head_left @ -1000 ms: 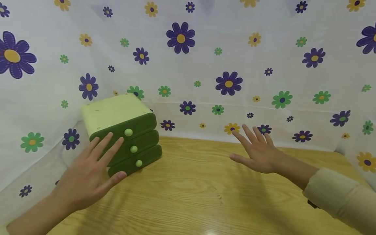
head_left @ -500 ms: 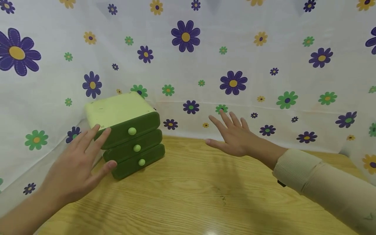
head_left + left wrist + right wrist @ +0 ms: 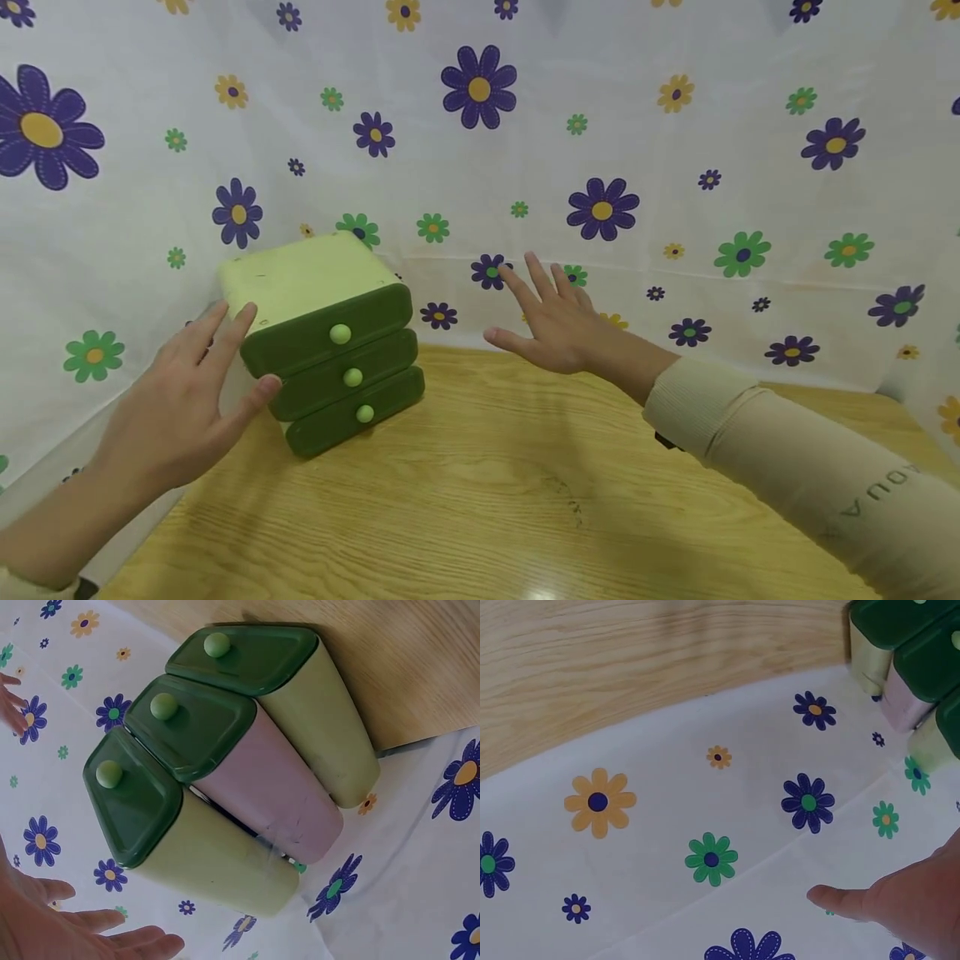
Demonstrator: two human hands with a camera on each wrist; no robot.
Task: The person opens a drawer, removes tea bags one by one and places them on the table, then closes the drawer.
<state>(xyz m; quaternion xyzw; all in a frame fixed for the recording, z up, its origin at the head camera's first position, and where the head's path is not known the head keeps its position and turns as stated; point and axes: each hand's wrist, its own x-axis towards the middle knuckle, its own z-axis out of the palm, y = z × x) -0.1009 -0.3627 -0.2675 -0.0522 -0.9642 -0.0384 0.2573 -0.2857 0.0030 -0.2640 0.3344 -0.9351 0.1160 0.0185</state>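
Since the earlier frames, my right hand [image 3: 551, 329] has shifted leftward, towards the drawer unit [image 3: 311, 279], while my left hand [image 3: 176, 400] has drawn slightly outward, away from the pale green knobs [image 3: 341, 334]. Both hands are empty, with fingers extended and grasping nothing; I therefore judge that handling of the unit is not under way. Nearest, my right sleeve [image 3: 787, 450] crosses the foreground, a dark band [image 3: 665, 441] showing beneath its cuff. Beyond lies the wood-grained tabletop [image 3: 450, 450], bearing faint dark marks [image 3: 566, 500]. The unit stands upright towards its far left, turned obliquely, its three dark green drawer fronts [image 3: 322, 392] apparently closed; the left wrist view shows a pink middle tier. My left hand partly masks the unit's left side. Behind hangs a flowered cloth [image 3: 517, 167], apparently limiting space at the back.
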